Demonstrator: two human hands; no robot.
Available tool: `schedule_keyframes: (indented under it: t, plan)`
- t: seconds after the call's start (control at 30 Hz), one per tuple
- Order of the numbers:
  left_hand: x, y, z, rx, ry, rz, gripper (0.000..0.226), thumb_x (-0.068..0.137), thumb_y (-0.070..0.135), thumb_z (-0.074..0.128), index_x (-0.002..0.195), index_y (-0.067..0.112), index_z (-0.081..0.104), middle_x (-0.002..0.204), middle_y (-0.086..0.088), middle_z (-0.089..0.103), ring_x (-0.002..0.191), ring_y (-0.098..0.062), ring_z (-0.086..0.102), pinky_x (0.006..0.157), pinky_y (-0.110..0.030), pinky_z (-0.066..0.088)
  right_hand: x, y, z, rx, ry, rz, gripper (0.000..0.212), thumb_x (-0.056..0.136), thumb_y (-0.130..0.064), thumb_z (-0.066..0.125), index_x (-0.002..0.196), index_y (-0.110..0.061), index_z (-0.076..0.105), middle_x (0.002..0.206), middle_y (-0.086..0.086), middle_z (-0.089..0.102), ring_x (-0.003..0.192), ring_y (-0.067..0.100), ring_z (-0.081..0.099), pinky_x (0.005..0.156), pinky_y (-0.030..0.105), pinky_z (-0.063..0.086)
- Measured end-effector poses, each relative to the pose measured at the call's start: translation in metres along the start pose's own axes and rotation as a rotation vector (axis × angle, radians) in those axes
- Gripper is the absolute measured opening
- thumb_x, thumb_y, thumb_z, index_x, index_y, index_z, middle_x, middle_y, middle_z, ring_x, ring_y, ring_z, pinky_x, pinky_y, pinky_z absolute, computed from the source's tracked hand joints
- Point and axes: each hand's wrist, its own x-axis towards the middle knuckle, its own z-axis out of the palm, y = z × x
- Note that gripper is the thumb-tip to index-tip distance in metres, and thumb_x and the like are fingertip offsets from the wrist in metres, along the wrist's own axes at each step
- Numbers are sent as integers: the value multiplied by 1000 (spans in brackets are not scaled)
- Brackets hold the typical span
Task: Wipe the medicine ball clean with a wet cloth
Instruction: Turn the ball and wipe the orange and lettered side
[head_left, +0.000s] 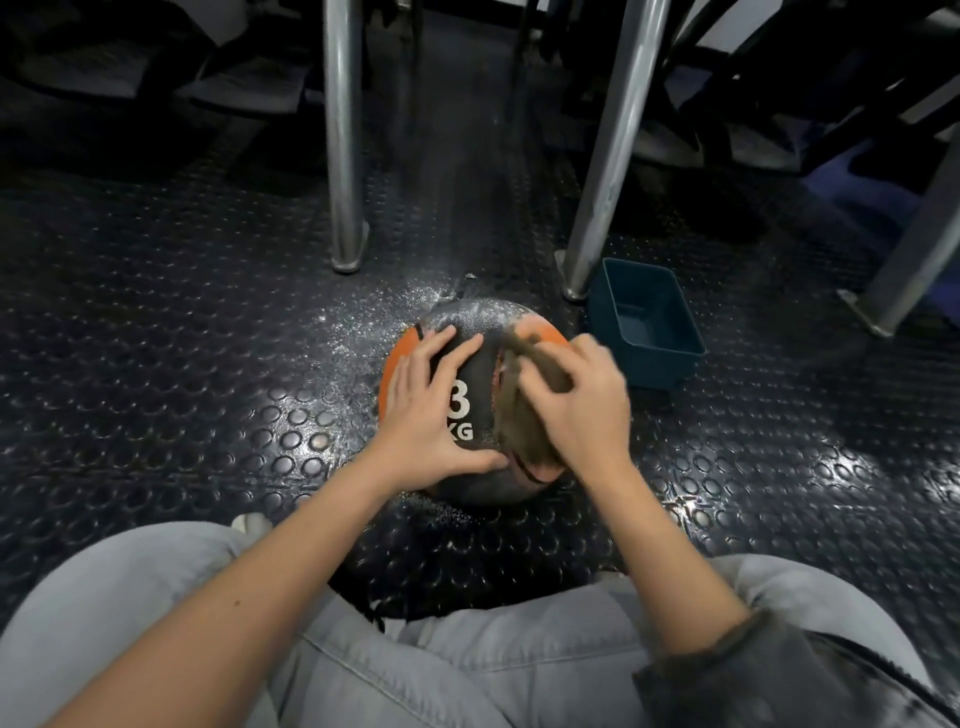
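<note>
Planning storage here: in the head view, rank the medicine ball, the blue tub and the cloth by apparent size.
1. medicine ball
2. blue tub
3. cloth, though the right hand hides part of it.

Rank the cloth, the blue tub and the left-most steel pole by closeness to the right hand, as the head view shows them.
1. cloth: gripped by the right hand, on the medicine ball.
2. blue tub: on the floor, just right.
3. steel pole: farther back, left.
</note>
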Motion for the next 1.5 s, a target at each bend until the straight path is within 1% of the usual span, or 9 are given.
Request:
schedule_keyframes:
  t: [0.1,0.17,0.33,0.43,0.67,0.9,1.1,1.3,1.5]
  plan:
    - [2,5,0,32,-17,3,110,47,76,55,141,41,10,150,9,5,127,13,-14,112,-37,-9,21,27,-6,105,-30,347,24,88,-27,62,106,-16,71,90,3,61,92,21,58,70,25,35]
    - [2,7,2,49,6,4,114,46,76,53,143,36,11,152,2,8,131,7,-7,113,-36,-9,20,26,-7,105,-36,389,24,89,-26,60,107,-16,70,93,3,62,92,20,58,69,25,34]
    - [-2,7,6,27,74,-11,113,45,69,60,142,34,13,151,-3,16,134,2,1,117,-46,0,-15,-21,3,-17,-47,7,20,84,-32,60,95,-19,72,85,-2,60,82,21,56,67,30,40]
    - [0,8,6,24,25,5,107,48,73,55,139,39,10,152,0,13,136,-5,3,115,-39,-2,-22,-21,4,-70,-70,-181,26,82,-36,57,90,-16,72,77,1,58,73,21,51,62,30,42]
    - [1,1,5,48,25,22,116,49,72,62,145,33,11,152,3,9,138,-4,-2,110,-31,-15,31,31,-7,108,-93,438,28,91,-28,59,114,-14,67,95,-1,58,99,21,56,78,27,38]
    - [0,1,6,64,61,41,112,49,72,60,142,34,11,151,0,16,138,-8,4,105,-13,-23,1,-21,2,-54,-86,-57,18,85,-28,66,98,-18,72,94,-4,60,90,15,51,77,32,39]
    - [0,4,9,115,28,98,112,52,68,68,143,38,10,152,2,13,137,-3,-2,106,-17,-25,41,14,-11,160,-135,427,23,87,-30,62,105,-17,71,96,-2,62,99,19,59,85,35,47]
    - [-7,4,14,84,76,86,107,51,70,59,141,36,12,144,17,11,141,-10,4,112,-22,-13,11,-22,-8,-23,-180,50,14,85,-33,65,95,-26,72,87,-11,55,89,11,49,79,34,29]
    - [-7,4,15,91,54,123,108,50,69,60,142,37,12,145,17,10,138,-2,-2,111,-20,-18,43,22,-14,142,-162,483,19,83,-38,63,95,-26,73,92,-5,67,97,22,61,95,51,41]
